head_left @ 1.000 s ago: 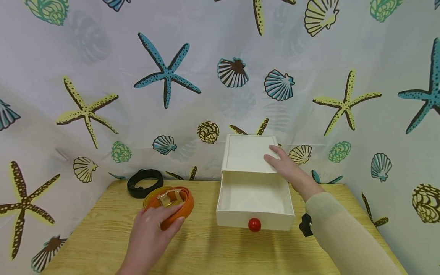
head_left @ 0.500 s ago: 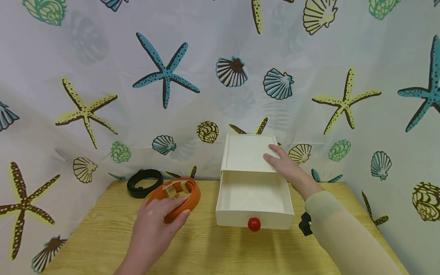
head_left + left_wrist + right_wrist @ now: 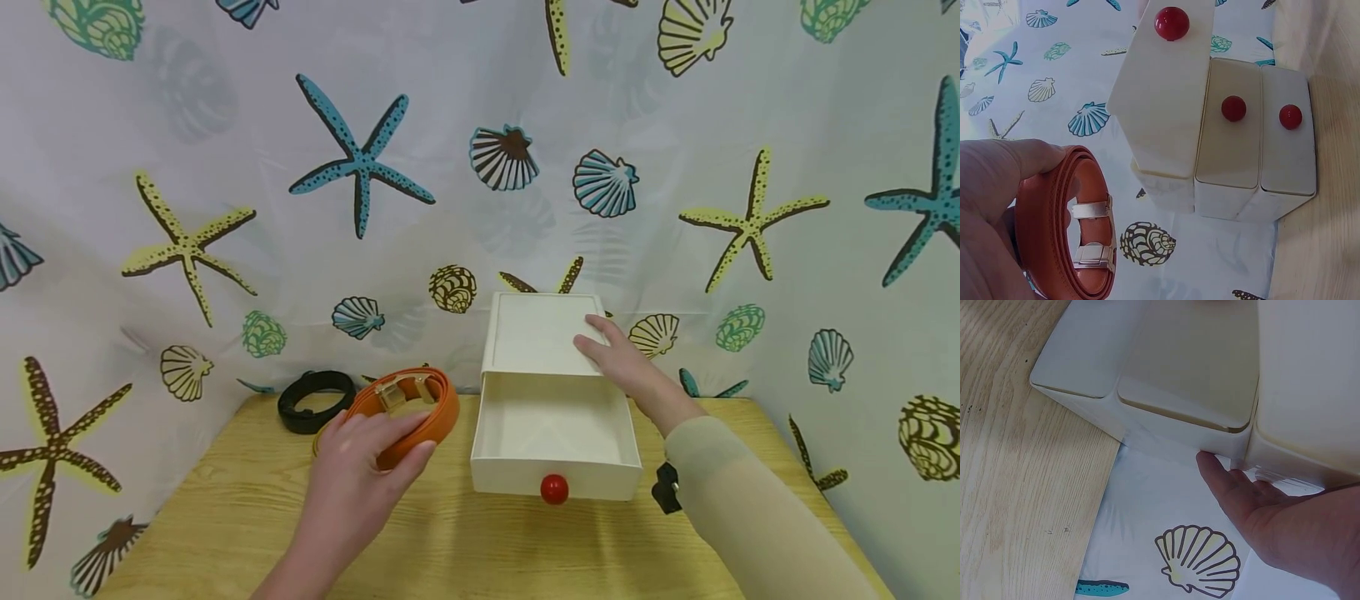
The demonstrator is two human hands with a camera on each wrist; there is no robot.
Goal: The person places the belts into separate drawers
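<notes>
A coiled orange belt (image 3: pixel 444 412) with a metal buckle is pinched between the thumb and fingers of my left hand (image 3: pixel 360 475), raised over the table's left half. In the left wrist view the same belt (image 3: pixel 1041 234) shows its rolled layers. A white drawer cabinet (image 3: pixel 543 333) stands at the middle right. Its top drawer (image 3: pixel 510 477), with a red knob (image 3: pixel 554 489), is pulled out, and its inside is bare. My right hand (image 3: pixel 622 354) rests on the cabinet's top right edge. The right wrist view has its fingers (image 3: pixel 1225 484) extended along the cabinet's side.
A coiled black belt (image 3: pixel 288 410) lies at the table's back left. Part of a yellow belt (image 3: pixel 318 442) peeks out behind my left hand. Two more drawers (image 3: pixel 1232 144) sit below the pulled-out one, both pushed in. A patterned curtain (image 3: pixel 420 108) surrounds the wooden table (image 3: pixel 225 500).
My left hand has lifted the orange belt off the yellow one and carried it up and rightward, nearer the drawer. The right hand has stayed on the cabinet.
</notes>
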